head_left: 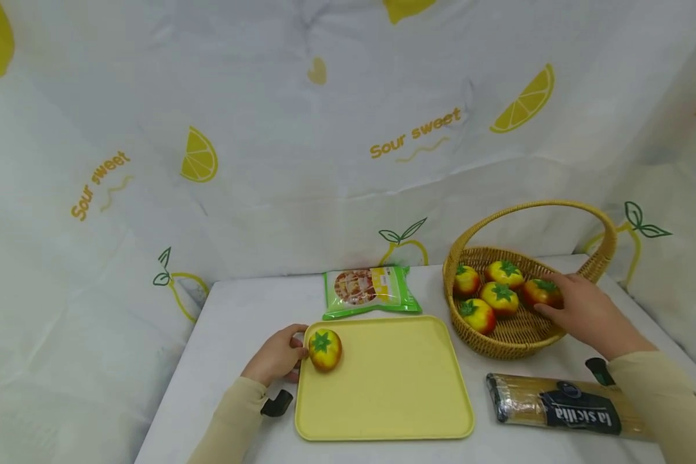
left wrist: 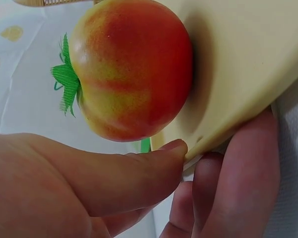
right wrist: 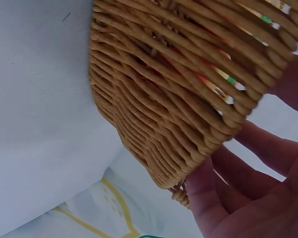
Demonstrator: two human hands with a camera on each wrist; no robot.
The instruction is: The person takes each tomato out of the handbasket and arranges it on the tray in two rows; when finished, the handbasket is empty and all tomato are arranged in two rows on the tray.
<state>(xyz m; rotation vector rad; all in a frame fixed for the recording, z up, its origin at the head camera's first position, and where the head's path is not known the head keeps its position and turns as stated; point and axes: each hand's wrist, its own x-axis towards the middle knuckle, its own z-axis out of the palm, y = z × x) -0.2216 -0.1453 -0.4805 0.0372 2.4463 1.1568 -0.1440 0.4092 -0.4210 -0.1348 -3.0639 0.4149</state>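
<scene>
A yellow tray (head_left: 394, 393) lies at the middle of the white table. One red-and-yellow tomato (head_left: 325, 349) stands on it by the left rim. My left hand (head_left: 278, 357) pinches that rim beside the tomato (left wrist: 131, 69), thumb (left wrist: 114, 183) on top of the tray (left wrist: 243, 64) and fingers underneath. To the right, a wicker basket (head_left: 557, 341) with a hoop handle holds several tomatoes. My right hand (head_left: 580, 309) reaches over its right rim and curls round the rightmost tomato (head_left: 541, 291). The right wrist view shows only the basket's wall (right wrist: 164, 99) and my fingers (right wrist: 248, 198) behind it.
A green snack bag (head_left: 371, 291) lies behind the tray. A pack of spaghetti (head_left: 562, 407) lies at the front right, below the basket. Lemon-print cloth (head_left: 325, 129) hangs behind and to both sides of the table.
</scene>
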